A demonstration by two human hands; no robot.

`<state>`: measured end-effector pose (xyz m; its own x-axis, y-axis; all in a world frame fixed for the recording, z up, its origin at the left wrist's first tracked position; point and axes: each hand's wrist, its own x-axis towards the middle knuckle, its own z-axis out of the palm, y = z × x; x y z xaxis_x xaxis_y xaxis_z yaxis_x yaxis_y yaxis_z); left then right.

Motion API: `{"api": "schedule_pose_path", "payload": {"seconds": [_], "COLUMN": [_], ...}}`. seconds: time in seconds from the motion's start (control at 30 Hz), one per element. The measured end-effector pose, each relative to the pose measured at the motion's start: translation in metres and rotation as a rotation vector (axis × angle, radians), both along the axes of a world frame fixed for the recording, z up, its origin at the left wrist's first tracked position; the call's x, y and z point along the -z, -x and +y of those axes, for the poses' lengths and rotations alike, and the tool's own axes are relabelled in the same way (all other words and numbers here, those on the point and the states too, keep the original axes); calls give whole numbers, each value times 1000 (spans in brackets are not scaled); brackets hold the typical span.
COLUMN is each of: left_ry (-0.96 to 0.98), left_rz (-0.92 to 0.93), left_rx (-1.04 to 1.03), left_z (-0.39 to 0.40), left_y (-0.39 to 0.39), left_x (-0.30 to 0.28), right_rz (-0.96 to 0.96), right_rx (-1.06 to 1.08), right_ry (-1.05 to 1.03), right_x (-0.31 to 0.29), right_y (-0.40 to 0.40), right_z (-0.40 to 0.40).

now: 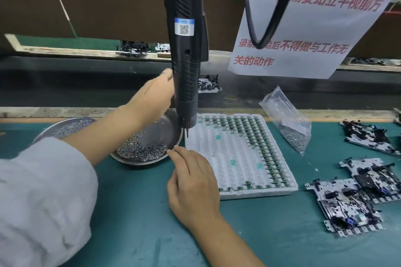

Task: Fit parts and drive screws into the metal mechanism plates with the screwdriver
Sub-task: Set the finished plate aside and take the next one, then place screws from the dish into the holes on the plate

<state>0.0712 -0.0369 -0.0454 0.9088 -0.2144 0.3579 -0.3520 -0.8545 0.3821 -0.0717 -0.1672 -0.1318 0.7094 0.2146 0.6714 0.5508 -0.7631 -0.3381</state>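
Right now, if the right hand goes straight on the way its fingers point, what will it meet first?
Most likely the rim of the metal dish holding loose screws. The right hand points up-left with its fingertips already at that rim; contact is unclear.

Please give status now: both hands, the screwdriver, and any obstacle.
Left hand grips hanging screwdriver. Right hand pinches at screw dish rim, likely a screw. Mechanism plates untouched at right. Nothing in the way.

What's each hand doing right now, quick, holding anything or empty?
Left hand: grips the hanging electric screwdriver.
Right hand: fingertips pinched at the rim of the screw dish, apparently on a screw; too small to confirm.
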Motion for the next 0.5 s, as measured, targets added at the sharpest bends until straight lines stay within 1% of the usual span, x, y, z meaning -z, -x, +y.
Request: {"api": "schedule_pose_path", "payload": {"seconds": [0.07, 0.2, 0.3, 0.37, 0.43, 0.5], "left_ry": [-50, 18, 61, 25, 5, -51], "left_rz": [-147, -205, -267, -236, -139, -107], "left_rx": [-38, -55, -26, -12, -11, 56], "left_z": [15, 53, 75, 87, 98, 105], "left_y": [23, 82, 137, 174, 208, 236], "left_x": [-7, -3, 9, 23, 35, 46], "right_rz": [-22, -52, -92, -128, -139, -133], "right_rx": [-18, -60, -168, -231, -301, -401], "right_ry": [-39, -217, -331, -336, -310, -220], "right_x": [-1, 1, 0, 2, 2, 1], "right_y": [1, 4, 12, 19, 28, 34], "right_z": [-2, -5, -7, -7, -3, 4]}}
